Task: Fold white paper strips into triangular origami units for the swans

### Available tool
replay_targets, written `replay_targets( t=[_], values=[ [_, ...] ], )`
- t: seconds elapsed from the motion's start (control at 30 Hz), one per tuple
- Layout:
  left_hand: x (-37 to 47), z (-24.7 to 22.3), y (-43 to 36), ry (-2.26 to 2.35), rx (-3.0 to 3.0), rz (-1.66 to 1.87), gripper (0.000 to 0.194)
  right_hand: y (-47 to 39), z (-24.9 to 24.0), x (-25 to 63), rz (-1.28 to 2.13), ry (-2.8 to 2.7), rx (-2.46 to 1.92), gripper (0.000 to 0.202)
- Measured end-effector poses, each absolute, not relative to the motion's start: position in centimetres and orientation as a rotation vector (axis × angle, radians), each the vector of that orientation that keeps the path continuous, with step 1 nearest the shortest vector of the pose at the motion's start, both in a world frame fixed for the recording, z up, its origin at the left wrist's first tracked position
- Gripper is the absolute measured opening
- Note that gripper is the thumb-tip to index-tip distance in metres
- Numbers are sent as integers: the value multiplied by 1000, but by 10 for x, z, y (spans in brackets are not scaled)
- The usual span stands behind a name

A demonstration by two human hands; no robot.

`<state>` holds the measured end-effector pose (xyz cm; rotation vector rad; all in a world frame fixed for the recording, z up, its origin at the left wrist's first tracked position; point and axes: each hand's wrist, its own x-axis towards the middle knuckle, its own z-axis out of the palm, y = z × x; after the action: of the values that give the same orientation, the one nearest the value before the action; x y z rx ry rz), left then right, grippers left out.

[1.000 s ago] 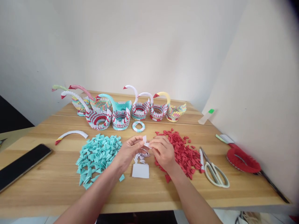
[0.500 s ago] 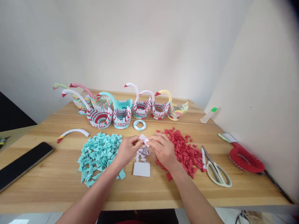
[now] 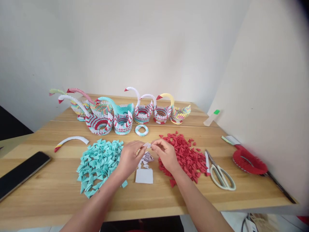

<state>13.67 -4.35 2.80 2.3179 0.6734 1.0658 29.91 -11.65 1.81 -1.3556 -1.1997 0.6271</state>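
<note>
White paper, a small slip [image 3: 147, 145], sat pinched between the fingertips of the left hand [image 3: 130, 156] and the right hand [image 3: 166, 155], bridging them crosswise, neither hand clearly nearer; I could not tell its long axis. Folded white pieces [image 3: 146, 158] lay beneath the fingers.

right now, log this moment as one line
left hand: pinching small white paper piece | right hand: fingertips at same piece | flanking: teal folded-paper pile, red folded-paper pile
</note>
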Motion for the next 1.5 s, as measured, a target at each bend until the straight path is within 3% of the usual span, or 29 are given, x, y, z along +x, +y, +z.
replay_targets(
  t=[0.73,1.07,1.3,1.5],
  values=[
    [141,31,-50,738,2128,964,26,-115,15,295,585,-1143,-1338,18],
    [147,20,-46,586,1500,709,28,-118,11,294,276,-1312,-1365,20],
    [146,24,-44,629,1366,765,31,-115,9,293,516,-1311,-1261,30],
    [142,30,-44,670,1537,785,20,-114,15,300,745,-1315,-1272,32]
  ],
)
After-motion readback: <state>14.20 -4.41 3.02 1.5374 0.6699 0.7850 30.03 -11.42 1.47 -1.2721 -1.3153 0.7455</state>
